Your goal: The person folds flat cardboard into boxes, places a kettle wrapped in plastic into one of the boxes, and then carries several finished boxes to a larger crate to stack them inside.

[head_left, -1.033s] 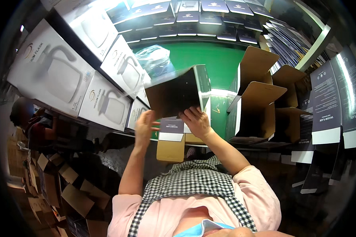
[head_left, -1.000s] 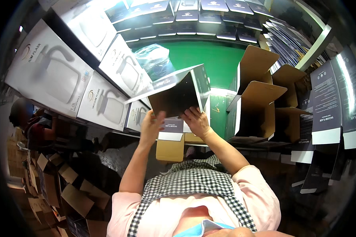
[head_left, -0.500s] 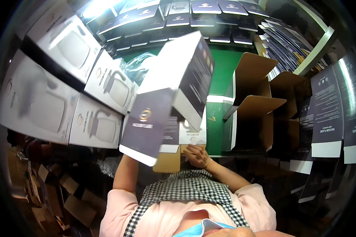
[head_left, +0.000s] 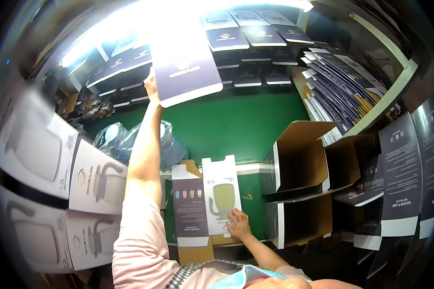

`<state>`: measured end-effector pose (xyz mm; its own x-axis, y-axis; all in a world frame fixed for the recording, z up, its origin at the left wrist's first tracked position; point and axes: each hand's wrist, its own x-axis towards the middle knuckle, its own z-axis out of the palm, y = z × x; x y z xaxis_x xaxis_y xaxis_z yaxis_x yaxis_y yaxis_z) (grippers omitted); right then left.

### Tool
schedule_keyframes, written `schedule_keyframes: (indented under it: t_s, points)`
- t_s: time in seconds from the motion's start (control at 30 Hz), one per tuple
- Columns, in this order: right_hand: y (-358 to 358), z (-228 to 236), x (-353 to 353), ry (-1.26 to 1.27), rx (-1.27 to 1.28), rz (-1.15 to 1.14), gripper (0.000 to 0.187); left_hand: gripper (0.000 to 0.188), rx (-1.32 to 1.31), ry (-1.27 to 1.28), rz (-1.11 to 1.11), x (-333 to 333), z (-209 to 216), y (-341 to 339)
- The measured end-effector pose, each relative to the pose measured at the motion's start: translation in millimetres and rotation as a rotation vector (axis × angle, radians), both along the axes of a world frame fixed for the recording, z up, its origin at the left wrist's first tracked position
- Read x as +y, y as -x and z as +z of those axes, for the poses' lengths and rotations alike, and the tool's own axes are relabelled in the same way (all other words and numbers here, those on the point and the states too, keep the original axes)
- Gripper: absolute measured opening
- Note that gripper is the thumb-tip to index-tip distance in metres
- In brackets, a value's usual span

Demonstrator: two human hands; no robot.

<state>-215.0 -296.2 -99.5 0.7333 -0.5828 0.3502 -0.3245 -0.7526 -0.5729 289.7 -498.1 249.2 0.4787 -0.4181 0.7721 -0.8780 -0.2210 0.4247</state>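
Observation:
With my left arm stretched far forward, my left hand (head_left: 151, 86) grips the side of a dark and white flask box (head_left: 188, 79), raised in front of the far shelf. Its upper part is washed out by bright light. Near me, a flattened carton (head_left: 224, 190) with a printed jug picture and a dark side panel lies on the green table (head_left: 236, 115). My right hand (head_left: 238, 225) rests on the carton's near right corner, fingers apart.
White flask boxes (head_left: 96, 176) are stacked on the left. Clear plastic bags (head_left: 166, 147) with things inside lie beside my left forearm. Open cartons (head_left: 299, 168) stand on the right, below a pile of flattened cartons (head_left: 340, 91). Rows of boxes (head_left: 226, 36) fill the far shelf.
The flask box has moved away from me and upward, toward the far shelf, with my left arm now extended. The flat carton beneath shows more fully, with my right hand on it.

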Motion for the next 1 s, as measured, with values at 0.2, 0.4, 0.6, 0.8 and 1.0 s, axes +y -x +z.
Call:
schedule_keyframes:
  t_s: [0.2,0.4,0.6,0.8,1.0]
  points:
    - [-2,4,-4,-0.036,0.034,0.002,0.053,0.028,-0.058,-0.056,0.074,-82,-3,-73]
    - [0,5,-5,-0.044,0.042,-0.009,0.049,0.032,0.361,0.041,0.2,-152,-34,-130]
    - [2,3,-2,-0.082,0.001,0.041,0.052,0.037,0.583,0.231,0.117,-151,-48,-139]
    - [8,-30,6,-0.096,0.031,-0.013,0.064,0.046,0.503,0.146,0.116,-79,-75,40]
    - [1,10,10,-0.39,-0.139,-0.352,0.077,0.059,0.425,-0.445,0.094,241,-218,282]
